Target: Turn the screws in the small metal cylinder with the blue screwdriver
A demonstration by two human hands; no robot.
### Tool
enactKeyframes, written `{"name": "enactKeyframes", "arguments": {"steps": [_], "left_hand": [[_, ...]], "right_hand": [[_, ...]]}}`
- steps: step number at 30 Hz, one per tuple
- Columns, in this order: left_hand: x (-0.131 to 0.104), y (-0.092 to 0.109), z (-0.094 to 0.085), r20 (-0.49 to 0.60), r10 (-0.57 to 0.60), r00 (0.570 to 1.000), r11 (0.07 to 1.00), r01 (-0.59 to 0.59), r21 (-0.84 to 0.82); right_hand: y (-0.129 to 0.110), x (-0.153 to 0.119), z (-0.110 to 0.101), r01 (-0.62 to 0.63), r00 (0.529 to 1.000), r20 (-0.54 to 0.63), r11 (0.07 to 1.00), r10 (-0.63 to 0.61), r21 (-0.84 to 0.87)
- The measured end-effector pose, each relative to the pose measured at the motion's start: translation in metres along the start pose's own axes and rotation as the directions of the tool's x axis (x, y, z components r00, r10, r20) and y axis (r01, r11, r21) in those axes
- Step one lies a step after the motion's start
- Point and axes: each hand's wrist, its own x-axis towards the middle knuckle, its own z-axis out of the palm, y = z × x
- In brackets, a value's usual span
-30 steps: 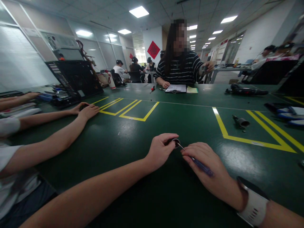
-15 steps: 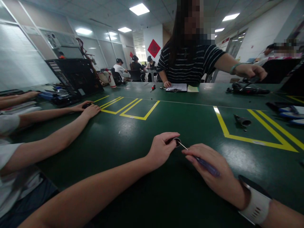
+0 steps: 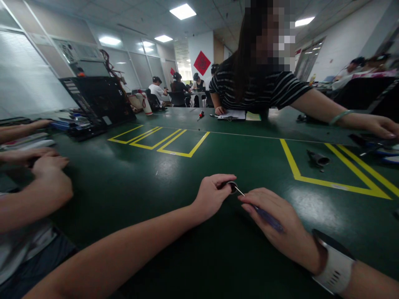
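Near the middle of the green table, my left hand (image 3: 213,195) grips a small dark round part (image 3: 231,187) with an open rim that faces right. My right hand (image 3: 274,216) is closed around the purple handle of a screwdriver (image 3: 268,219). The thin metal shaft points up and left, and its tip is inside the rim of the round part. A dark cone-shaped part (image 3: 318,158) lies inside yellow tape at the right, with a tiny dark piece beside it.
Across the green table (image 3: 243,153) a person in a striped shirt (image 3: 249,89) leans to the right by a clipboard (image 3: 232,115). Another person's hands (image 3: 50,164) are at the left. A black case (image 3: 99,101) stands back left, and a red tool (image 3: 200,115) lies far off.
The person opposite has leaned and reached further right. The neighbour's hands at the left have drawn back toward their body. My right hand and the screwdriver have shifted very slightly left.
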Motion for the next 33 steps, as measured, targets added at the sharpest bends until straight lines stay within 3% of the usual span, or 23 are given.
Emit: {"name": "enactKeyframes", "arguments": {"steps": [20,33], "left_hand": [[-0.0003,0.0031,0.0010,-0.011,-0.121,0.993,0.979,0.117,-0.165],[0.0030,-0.0001,0.0040,-0.077,-0.182,0.980,0.973,0.168,-0.160]], "right_hand": [[-0.0023,0.0008,-0.0033,-0.015,0.999,0.031,1.000,0.015,-0.007],[-0.0026,0.0008,-0.0033,0.025,0.997,0.069,1.000,-0.024,-0.011]]}}
